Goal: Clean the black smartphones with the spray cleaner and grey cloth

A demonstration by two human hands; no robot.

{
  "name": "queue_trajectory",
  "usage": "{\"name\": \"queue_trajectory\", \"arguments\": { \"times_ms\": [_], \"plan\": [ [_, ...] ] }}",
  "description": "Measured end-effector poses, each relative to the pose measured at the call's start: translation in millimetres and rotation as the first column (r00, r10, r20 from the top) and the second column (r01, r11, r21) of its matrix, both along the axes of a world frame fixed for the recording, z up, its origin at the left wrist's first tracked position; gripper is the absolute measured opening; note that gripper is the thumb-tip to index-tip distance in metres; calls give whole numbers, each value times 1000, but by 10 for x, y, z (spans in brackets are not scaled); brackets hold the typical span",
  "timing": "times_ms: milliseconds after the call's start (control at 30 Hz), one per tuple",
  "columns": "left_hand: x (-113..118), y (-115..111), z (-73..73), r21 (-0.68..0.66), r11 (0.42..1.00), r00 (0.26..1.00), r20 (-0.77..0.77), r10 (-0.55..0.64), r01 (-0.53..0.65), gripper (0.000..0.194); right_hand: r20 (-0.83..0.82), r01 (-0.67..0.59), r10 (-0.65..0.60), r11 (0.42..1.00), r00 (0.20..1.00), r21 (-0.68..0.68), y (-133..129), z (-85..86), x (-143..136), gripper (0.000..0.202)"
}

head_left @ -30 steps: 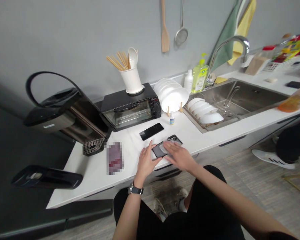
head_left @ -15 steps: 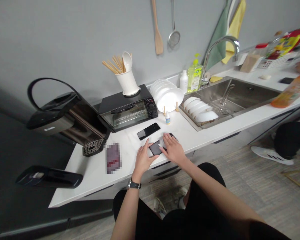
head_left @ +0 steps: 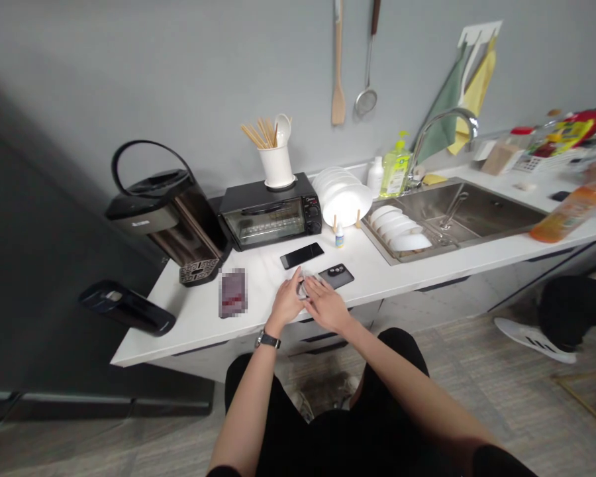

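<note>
The step in hand looks like pressing or smoothing the grey phone (head_left: 336,275) on the counter (head_left: 193,328) — left hand (head_left: 287,305) spread at its 8 o'clock end, right hand (head_left: 326,307) flat there, any pinch hidden. The next move calls for light, even pressure. Two hands, two phones — black phone (head_left: 302,255) at their 12 o'clock — and one small bottle (head_left: 339,238) at 1.

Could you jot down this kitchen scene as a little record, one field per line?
left hand: fingers at one end of the phone with cameras, watch on wrist
right hand: fingers over the same phone; something whitish between the hands, unclear
beyond them: black phone, small bottle
along the wall: toaster oven, upright white plates
right side: sink, faucet, white bowls
</note>
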State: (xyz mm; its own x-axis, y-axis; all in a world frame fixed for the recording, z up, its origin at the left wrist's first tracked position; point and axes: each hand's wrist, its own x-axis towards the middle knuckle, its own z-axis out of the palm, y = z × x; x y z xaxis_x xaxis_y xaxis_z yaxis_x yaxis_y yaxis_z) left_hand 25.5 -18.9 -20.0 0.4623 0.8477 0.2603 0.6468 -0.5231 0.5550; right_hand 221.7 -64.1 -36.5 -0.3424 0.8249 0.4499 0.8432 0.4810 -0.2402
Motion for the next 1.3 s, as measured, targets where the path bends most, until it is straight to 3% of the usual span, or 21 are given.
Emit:
{"name": "queue_trajectory", "arguments": {
  "times_ms": [67, 200, 400, 533, 600, 733, 800, 900, 967, 1033, 1100, 1233, 1300],
  "plan": [
    [-4, -1, -11, 3, 1000, 1000, 8, 0, 0, 100, 3, 17, -17, 1000, 1000, -4, -9, -13, 78, 60],
    [14, 20, -26, -7, 1000, 999, 33, 2, -2, 105, -4, 245, -245, 969, 969, -22, 46, 7, 311, 72],
    [-2, 50, -66, -26, 999, 999, 43, 21, -20, 100, 91, -13, 19, 997, 996, -71, 25, 11, 87, 68],
    [-18, 41, -49, 15, 1000, 999, 34, 0, 0, 103, 28, 141, -141, 990, 990, -6, 36, 59, 140, 69],
    [-24, 37, -42, 30, 1000, 1000, 23, 0, 0, 102, 12, 150, -150, 988, 989, 21, 27, 42, 88, 68],
    [-31, 14, -31, 36, 999, 1000, 12, 16, -16, 96, 48, -109, 108, 994, 993, 20, 41, -59, 55, 65],
    [-28, -6, -10, 31, 999, 1000, 22, 8, -9, 98, 54, -12, 10, 999, 998, 40, 80, -96, 206, 63],
    [-14, -37, 33, 11, 1000, 999, 43, 15, -16, 104, -8, 241, -242, 967, 970, 87, 102, -134, 425, 72],
    [-5, -52, 53, 2, 1000, 999, 41, 21, -21, 105, 2, 159, -160, 983, 987, 96, 65, -147, 452, 77],
    [0, -61, 57, 0, 1000, 999, 33, 11, -11, 102, 47, -80, 77, 995, 996, 58, 22, -139, 437, 76],
    [7, -64, 54, 4, 1000, 1000, 31, -1, 1, 99, 51, -199, 198, 980, 979, 5, 19, -108, 459, 68],
    [22, -71, 63, 4, 1000, 999, 34, 17, -18, 96, 7, 0, 0, 1000, 1000, 6, 100, -23, 509, 61],
    [22, -93, 81, 0, 1000, 999, 30, 24, -24, 94, 11, -94, 94, 995, 995, -26, 96, 15, 432, 63]
  ]
}}
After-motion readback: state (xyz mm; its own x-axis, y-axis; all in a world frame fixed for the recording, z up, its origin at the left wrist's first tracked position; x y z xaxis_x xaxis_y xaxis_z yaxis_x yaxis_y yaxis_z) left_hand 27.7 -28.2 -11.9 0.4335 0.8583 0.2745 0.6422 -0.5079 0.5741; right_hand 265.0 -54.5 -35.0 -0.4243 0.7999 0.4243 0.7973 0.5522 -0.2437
